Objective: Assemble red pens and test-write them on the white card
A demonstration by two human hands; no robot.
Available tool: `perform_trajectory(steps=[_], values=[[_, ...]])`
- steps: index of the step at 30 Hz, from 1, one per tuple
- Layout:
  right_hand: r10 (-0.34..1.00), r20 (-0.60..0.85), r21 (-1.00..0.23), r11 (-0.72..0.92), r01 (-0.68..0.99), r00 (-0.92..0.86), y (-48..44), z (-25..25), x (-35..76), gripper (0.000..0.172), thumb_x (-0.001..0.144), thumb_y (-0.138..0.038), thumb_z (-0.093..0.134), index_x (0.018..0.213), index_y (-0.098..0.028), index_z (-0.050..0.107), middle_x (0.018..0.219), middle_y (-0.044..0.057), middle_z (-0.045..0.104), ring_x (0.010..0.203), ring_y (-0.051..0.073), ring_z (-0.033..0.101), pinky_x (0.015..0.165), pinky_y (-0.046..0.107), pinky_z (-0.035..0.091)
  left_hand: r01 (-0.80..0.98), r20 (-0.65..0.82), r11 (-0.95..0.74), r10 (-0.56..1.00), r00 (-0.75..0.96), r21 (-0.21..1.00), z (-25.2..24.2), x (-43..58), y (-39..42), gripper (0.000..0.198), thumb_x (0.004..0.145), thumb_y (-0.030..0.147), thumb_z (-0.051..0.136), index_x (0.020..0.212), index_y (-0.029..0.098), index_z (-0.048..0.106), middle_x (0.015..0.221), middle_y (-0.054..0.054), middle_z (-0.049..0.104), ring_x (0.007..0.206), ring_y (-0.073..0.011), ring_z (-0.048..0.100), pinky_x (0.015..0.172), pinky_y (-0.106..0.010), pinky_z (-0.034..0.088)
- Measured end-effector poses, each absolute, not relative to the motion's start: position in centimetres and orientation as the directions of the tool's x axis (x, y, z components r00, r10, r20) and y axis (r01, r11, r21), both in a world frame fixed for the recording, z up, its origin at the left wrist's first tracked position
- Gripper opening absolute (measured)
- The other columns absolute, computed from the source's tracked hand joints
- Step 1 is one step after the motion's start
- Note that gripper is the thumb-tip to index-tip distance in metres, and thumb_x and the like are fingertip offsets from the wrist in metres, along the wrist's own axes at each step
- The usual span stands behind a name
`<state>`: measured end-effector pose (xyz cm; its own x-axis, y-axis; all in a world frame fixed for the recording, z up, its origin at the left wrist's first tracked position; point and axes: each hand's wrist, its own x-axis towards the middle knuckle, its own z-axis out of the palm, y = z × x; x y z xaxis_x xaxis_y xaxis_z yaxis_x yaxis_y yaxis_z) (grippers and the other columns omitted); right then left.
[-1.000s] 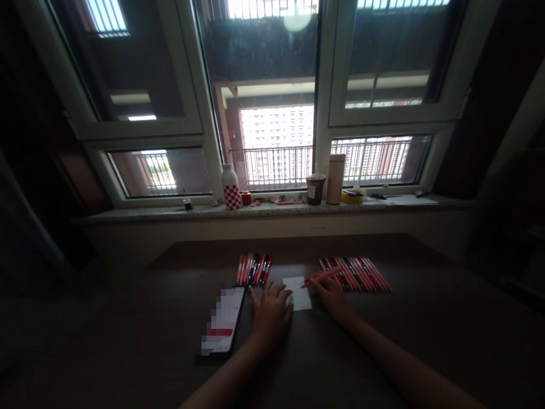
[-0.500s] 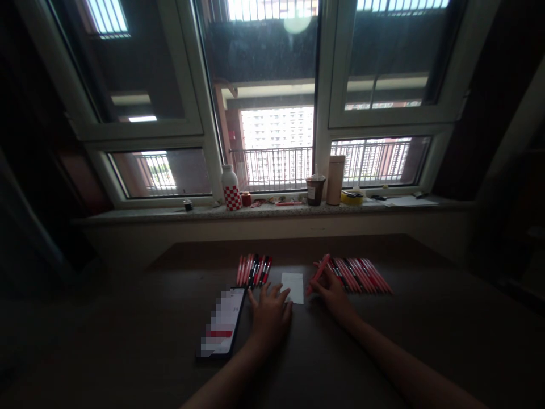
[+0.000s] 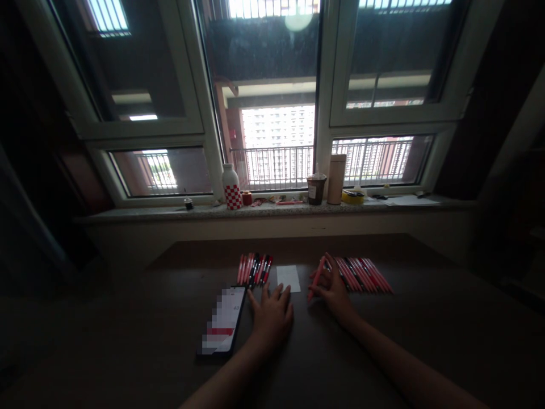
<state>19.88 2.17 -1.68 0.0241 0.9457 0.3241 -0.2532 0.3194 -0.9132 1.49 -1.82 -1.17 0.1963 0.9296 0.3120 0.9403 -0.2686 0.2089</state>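
Observation:
My right hand grips a pink pen, held at a slant at the left end of a row of pink, red and black pens. My left hand lies on the table with its fingers spread and nothing in it. Just beyond its fingertips is a small white paper. A smaller group of pink, red and black pens lies to the left of the paper. Beside my left hand rests a phone with a lit screen, partly blurred.
The dark table reaches to the wall under a window. Along the sill stand a checkered bottle, a lidded drink cup, a tan flask and a yellow tape roll.
The white paper has slid away from me and slightly left, out from beside my left fingers. The pen in my right hand has shifted slightly and stands a little steeper.

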Motion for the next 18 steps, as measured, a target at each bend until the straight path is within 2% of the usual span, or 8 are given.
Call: perform_trajectory(steps=[5, 12, 18], values=[[0.951, 0.31, -0.916, 0.295, -0.271, -0.016, 1.8, -1.45, 19.88, 0.098, 0.06, -0.018, 0.074, 0.139, -0.038, 0.019, 0.087, -0.002, 0.054, 0.076, 0.018, 0.059, 0.058, 0.033, 0.057, 0.943, 0.315, -0.265, 0.929, 0.194, 0.203, -1.3, 1.47, -1.81, 0.043, 0.088, 0.04, 0.038, 0.129, 0.035, 0.048, 0.141, -0.002, 0.045, 0.135, -0.0332, 0.026, 0.101, -0.075, 0.002], [0.958, 0.285, -0.908, 0.258, -0.33, -0.035, 1.79, -1.44, 19.94, 0.099, 0.06, -0.017, 0.075, 0.138, -0.039, 0.018, 0.084, -0.003, 0.055, 0.072, 0.018, 0.06, 0.056, 0.034, 0.057, 0.937, 0.334, -0.274, 0.923, 0.193, 0.217, -1.27, 1.53, -1.95, 0.04, 0.087, 0.04, 0.039, 0.125, 0.036, 0.051, 0.136, -0.002, 0.05, 0.133, -0.0327, 0.029, 0.101, -0.075, 0.0], [0.953, 0.289, -0.92, 0.252, -0.3, -0.086, 1.54, -1.02, 19.99, 0.091, 0.063, -0.022, 0.073, 0.138, -0.036, 0.024, 0.097, 0.002, 0.059, 0.073, 0.017, 0.059, 0.059, 0.033, 0.056, 0.937, 0.334, -0.277, 0.922, 0.198, 0.211, -1.32, 1.48, -1.92, 0.038, 0.087, 0.039, 0.04, 0.124, 0.037, 0.052, 0.135, 0.0, 0.052, 0.132, -0.0335, 0.029, 0.1, -0.075, -0.001]])
